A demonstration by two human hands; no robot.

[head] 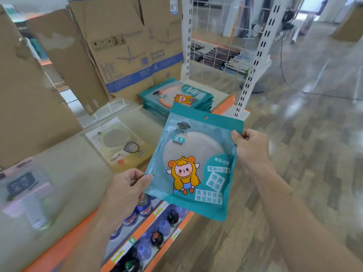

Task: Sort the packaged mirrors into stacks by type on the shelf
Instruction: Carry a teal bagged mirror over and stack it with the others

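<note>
I hold a teal packaged mirror (196, 163) with a cartoon sheep figure in front of me, above the shelf's front edge. My left hand (125, 187) pinches its lower left edge. My right hand (249, 146) pinches its upper right edge. A stack of matching teal mirror packs (176, 97) lies on the shelf behind it. A yellowish mirror pack (119, 146) with a grey cartoon figure lies on the shelf to the left.
Cardboard boxes (121, 46) stand along the back of the beige shelf (78, 173). A pink-and-clear packaged item (27, 193) lies at the left. Lower orange-edged shelves (149, 232) hold cans and small bottles. A white slotted upright (253, 61) and wire grid bound the right end.
</note>
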